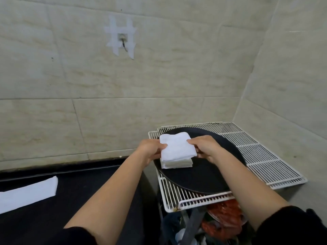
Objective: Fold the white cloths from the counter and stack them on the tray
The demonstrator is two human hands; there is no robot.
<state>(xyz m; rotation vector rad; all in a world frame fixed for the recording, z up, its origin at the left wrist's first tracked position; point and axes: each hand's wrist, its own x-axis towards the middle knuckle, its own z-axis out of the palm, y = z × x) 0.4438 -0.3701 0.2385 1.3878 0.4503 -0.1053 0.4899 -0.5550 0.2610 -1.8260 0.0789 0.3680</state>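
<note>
A folded white cloth [177,147] is held just above a small stack of folded cloths [177,164] on the round black tray [203,177]. My left hand [151,150] pinches the cloth's left edge, thumb on top. On the opposite edge, my right hand [206,147] grips it the same way. Another white cloth [30,192], folded into a long strip, lies on the black counter [79,191] at the lower left.
The tray sits on white wire racks [261,156] in the corner between two tiled walls. Below the rack's front edge are red bags and clutter [224,218]. A taped patch [122,38] marks the back wall.
</note>
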